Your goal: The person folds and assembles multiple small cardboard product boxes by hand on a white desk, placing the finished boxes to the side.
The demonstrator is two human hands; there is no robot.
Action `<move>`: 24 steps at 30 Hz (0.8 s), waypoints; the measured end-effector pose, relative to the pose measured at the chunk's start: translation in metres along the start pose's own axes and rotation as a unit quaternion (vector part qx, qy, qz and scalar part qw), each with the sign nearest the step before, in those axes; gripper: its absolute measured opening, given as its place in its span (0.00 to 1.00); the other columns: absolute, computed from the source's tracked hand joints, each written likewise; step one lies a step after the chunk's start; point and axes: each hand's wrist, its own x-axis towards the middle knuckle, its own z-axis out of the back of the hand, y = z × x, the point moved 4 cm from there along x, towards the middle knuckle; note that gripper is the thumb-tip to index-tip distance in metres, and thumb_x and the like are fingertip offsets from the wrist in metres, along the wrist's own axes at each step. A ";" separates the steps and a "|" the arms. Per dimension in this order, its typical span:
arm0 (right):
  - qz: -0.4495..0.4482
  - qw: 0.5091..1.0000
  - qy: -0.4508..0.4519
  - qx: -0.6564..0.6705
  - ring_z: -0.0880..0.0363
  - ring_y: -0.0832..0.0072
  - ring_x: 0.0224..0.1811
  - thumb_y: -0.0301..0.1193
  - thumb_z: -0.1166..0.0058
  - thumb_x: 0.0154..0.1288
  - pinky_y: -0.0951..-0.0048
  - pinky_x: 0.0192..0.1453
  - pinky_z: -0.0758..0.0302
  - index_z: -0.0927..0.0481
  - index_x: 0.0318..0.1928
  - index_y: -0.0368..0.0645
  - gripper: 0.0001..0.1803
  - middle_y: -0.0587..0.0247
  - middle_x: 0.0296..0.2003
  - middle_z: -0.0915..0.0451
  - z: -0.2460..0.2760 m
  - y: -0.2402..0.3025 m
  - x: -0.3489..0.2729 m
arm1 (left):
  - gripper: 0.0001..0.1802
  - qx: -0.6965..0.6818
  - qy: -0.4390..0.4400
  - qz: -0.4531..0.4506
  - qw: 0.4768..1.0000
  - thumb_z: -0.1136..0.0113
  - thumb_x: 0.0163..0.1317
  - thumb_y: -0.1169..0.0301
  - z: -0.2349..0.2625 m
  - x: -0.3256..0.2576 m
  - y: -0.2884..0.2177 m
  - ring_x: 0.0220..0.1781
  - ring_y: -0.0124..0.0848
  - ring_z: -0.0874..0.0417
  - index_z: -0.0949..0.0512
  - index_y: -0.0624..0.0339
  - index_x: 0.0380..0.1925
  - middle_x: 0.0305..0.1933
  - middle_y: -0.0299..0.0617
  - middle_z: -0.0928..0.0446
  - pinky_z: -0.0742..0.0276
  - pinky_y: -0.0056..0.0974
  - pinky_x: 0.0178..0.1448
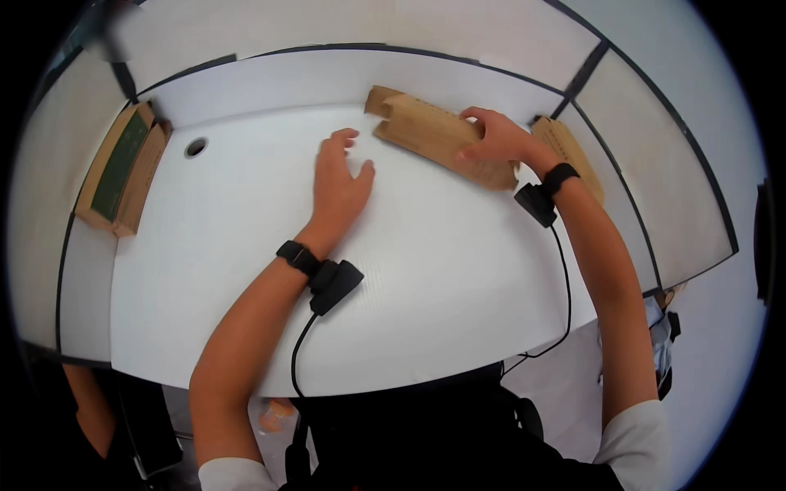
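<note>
A long brown cardboard box (427, 129) slants across the far right part of the white table (434, 303). Its left end has flaps standing out. My right hand (498, 137) grips this box near its right end, thumb on the near side and fingers over the far side. To the left of the box, apart from it, my left hand (337, 182) is open above the table, with thumb and fingers spread and nothing in them. Each wrist wears a black strap carrying a small black device with a cable.
Boxes with brown and dark green sides (119, 176) stand against the left partition. Another brown box (571, 154) leans by the right partition, partly behind my right wrist. A round cable hole (196, 148) is at the table's far left. Low panels enclose the back and sides.
</note>
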 end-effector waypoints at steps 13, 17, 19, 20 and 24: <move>0.075 0.917 -0.238 0.310 0.21 0.75 0.55 0.47 0.55 0.83 0.72 0.61 0.25 0.24 0.64 0.34 0.28 0.58 0.53 0.17 -0.129 0.003 -0.004 | 0.22 -0.333 0.072 0.127 0.931 0.54 0.80 0.59 -0.001 0.003 -0.011 0.44 0.39 0.14 0.24 0.68 0.57 0.50 0.54 0.17 0.20 0.42 0.52; 0.072 0.924 -0.230 0.298 0.20 0.75 0.53 0.45 0.51 0.81 0.73 0.59 0.24 0.26 0.66 0.32 0.29 0.55 0.52 0.17 -0.129 -0.002 -0.005 | 0.30 -0.278 0.007 0.101 0.955 0.46 0.77 0.59 -0.006 0.000 -0.008 0.50 0.42 0.14 0.34 0.67 0.70 0.63 0.55 0.22 0.19 0.40 0.55; 0.072 0.918 -0.217 0.324 0.20 0.75 0.52 0.44 0.49 0.80 0.73 0.58 0.23 0.27 0.67 0.32 0.29 0.56 0.51 0.17 -0.134 -0.004 -0.006 | 0.35 -0.259 0.030 0.100 0.960 0.43 0.75 0.62 -0.004 -0.003 -0.008 0.53 0.42 0.14 0.42 0.66 0.75 0.69 0.57 0.27 0.18 0.40 0.55; 0.076 0.919 -0.201 0.332 0.19 0.76 0.51 0.43 0.48 0.79 0.73 0.57 0.23 0.28 0.68 0.32 0.29 0.56 0.50 0.17 -0.134 -0.001 -0.009 | 0.36 -0.276 0.030 0.126 0.952 0.43 0.75 0.62 0.000 -0.003 -0.014 0.53 0.42 0.14 0.44 0.65 0.76 0.69 0.58 0.28 0.18 0.40 0.55; 0.101 0.919 -0.154 0.347 0.19 0.75 0.50 0.39 0.41 0.75 0.72 0.56 0.22 0.32 0.71 0.32 0.33 0.56 0.49 0.17 -0.128 -0.003 -0.025 | 0.39 -0.307 0.032 0.166 0.936 0.44 0.76 0.63 -0.003 -0.001 -0.032 0.57 0.41 0.16 0.50 0.62 0.79 0.69 0.60 0.29 0.17 0.42 0.58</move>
